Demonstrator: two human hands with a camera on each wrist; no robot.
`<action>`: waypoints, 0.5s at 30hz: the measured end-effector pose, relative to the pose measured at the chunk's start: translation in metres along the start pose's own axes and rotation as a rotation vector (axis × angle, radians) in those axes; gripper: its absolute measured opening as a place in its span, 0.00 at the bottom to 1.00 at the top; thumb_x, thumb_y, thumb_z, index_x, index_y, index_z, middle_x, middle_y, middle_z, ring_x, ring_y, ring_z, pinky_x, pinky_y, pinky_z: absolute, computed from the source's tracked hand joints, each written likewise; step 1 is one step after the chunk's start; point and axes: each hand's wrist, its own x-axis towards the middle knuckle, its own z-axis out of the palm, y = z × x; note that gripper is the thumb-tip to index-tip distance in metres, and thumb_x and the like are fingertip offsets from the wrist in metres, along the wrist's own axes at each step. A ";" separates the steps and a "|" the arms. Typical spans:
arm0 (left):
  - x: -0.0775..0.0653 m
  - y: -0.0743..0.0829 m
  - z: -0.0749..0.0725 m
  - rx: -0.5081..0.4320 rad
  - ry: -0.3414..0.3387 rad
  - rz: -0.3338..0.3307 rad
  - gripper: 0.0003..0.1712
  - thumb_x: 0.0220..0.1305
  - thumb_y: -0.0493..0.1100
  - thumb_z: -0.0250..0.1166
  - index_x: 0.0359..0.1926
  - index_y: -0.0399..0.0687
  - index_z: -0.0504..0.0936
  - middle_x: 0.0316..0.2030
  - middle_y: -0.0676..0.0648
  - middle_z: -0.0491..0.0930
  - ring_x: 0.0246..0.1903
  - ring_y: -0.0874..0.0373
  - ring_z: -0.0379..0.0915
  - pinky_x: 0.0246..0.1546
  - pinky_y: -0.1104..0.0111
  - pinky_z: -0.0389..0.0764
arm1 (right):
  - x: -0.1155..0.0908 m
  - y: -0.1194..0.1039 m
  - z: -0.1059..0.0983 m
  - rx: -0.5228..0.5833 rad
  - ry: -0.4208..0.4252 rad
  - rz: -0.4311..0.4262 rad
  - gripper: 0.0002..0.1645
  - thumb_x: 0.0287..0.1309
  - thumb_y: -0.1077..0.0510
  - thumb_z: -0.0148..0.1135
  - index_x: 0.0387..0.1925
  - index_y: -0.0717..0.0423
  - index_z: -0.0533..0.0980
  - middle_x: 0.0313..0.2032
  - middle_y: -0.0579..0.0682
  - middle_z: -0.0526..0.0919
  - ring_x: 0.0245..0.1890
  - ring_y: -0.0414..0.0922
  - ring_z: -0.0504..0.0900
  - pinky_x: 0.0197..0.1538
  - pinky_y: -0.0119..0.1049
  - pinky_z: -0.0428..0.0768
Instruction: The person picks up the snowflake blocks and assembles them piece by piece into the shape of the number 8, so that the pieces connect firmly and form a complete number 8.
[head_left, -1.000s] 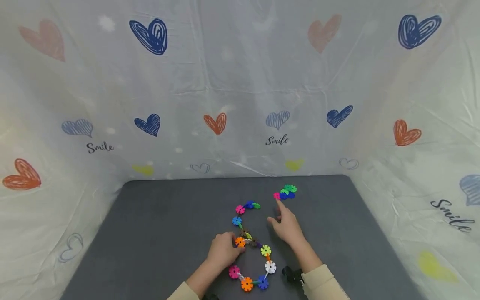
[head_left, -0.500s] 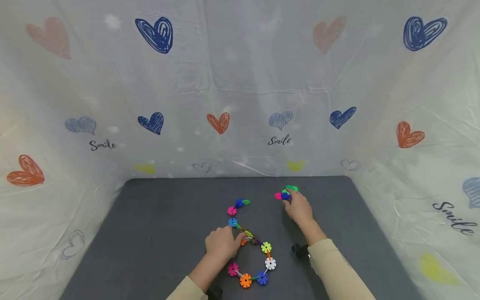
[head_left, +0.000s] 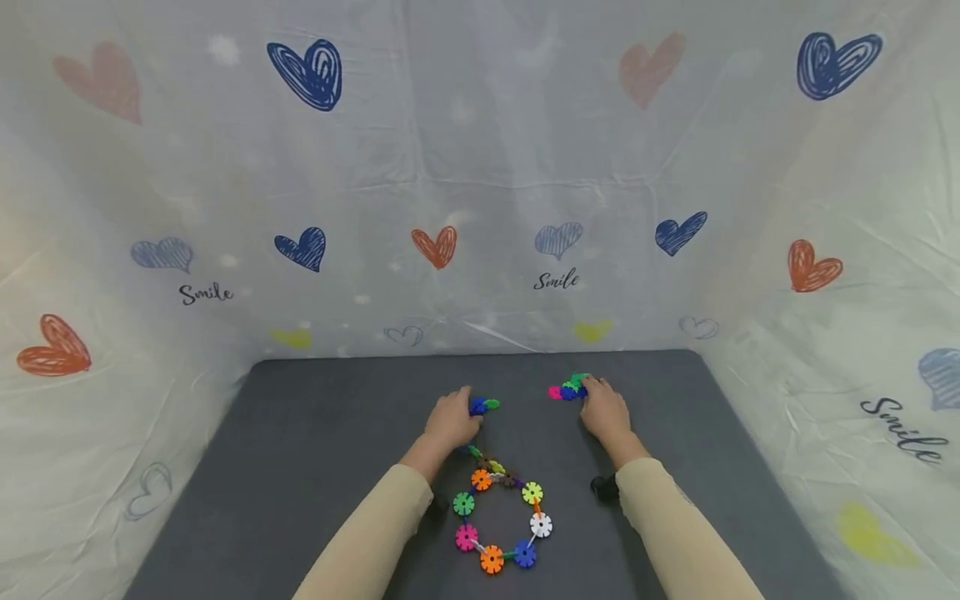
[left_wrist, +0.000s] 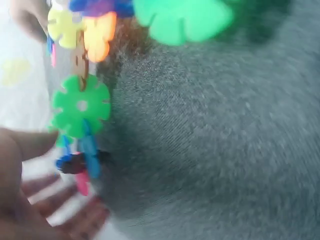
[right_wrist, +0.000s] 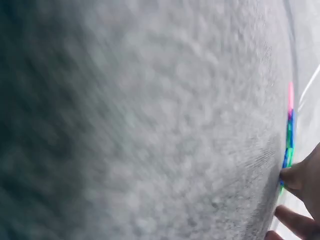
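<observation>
A chain of coloured snowflake discs lies on the dark table in the head view. Its lower part forms a ring with a white disc (head_left: 541, 525) on the right, and its tail runs up to a blue disc (head_left: 478, 406) and a green one (head_left: 492, 404). My left hand (head_left: 452, 419) is over this tail, covering some discs. In the left wrist view, its thumb and fingers are spread on either side of the chain, near a green disc (left_wrist: 82, 105). My right hand (head_left: 604, 411) touches the right end of a small cluster of discs (head_left: 570, 390), fingers spread apart.
The grey tabletop (head_left: 322, 483) extends to both sides of the arms. Behind it hangs a pale curtain (head_left: 487, 192) printed with hearts. A black wrist camera (head_left: 604, 488) sits under the right wrist.
My left hand has moved up from the orange disc to the tail's top, uncovering the green disc in the ring. My right hand has moved right, from the cluster's pink disc to its right end.
</observation>
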 end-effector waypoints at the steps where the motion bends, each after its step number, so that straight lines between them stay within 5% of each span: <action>1: 0.003 -0.001 0.001 -0.023 -0.021 0.024 0.35 0.68 0.47 0.67 0.72 0.43 0.68 0.66 0.38 0.74 0.66 0.38 0.68 0.63 0.47 0.73 | -0.002 -0.002 0.000 0.010 0.046 0.007 0.24 0.66 0.67 0.54 0.63 0.60 0.76 0.62 0.64 0.78 0.64 0.62 0.74 0.60 0.61 0.75; 5: 0.007 -0.004 0.001 -0.058 -0.087 0.116 0.32 0.68 0.45 0.68 0.70 0.45 0.72 0.63 0.37 0.75 0.64 0.39 0.69 0.63 0.47 0.73 | -0.010 -0.007 0.002 0.043 0.135 0.021 0.17 0.63 0.68 0.58 0.51 0.58 0.83 0.49 0.61 0.85 0.50 0.60 0.81 0.45 0.58 0.82; 11: 0.005 0.000 0.002 -0.066 -0.085 0.142 0.24 0.69 0.47 0.67 0.64 0.52 0.80 0.56 0.39 0.79 0.57 0.41 0.75 0.58 0.47 0.76 | -0.014 -0.012 0.005 0.048 0.101 0.007 0.20 0.66 0.60 0.64 0.58 0.60 0.79 0.58 0.60 0.80 0.56 0.60 0.77 0.53 0.57 0.80; 15: 0.007 0.001 0.005 -0.042 -0.049 0.104 0.20 0.69 0.53 0.66 0.59 0.57 0.84 0.53 0.44 0.81 0.56 0.43 0.76 0.60 0.44 0.73 | -0.011 -0.013 0.005 0.070 0.072 0.033 0.19 0.65 0.60 0.66 0.57 0.59 0.80 0.55 0.61 0.80 0.56 0.60 0.77 0.55 0.57 0.79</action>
